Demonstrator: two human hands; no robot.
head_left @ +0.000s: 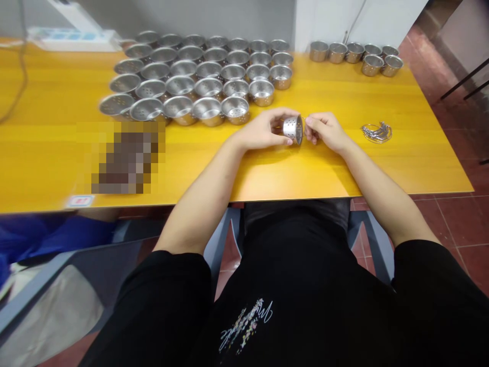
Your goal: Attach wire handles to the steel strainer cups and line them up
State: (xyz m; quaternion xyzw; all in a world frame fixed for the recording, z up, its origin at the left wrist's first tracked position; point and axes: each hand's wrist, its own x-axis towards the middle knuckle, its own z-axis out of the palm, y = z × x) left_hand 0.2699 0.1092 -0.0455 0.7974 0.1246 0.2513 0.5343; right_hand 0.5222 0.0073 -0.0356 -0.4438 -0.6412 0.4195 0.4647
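My left hand [263, 130] is closed around a small perforated metal cup [293, 128], held on its side just above the yellow table [305, 168]. Right beside the cup's rim, my right hand [324, 131] pinches a thin wire piece that touches the cup; the wire is barely visible. A small heap of wire handles [377, 132] lies on the table to the right of my right hand.
Several rows of the same perforated metal cups [198, 76] cover the table's far middle. A smaller group of cups [357, 55] stands at the far right. A white power strip [72, 38] lies far left. A blurred dark patch [126, 158] sits left of my arms.
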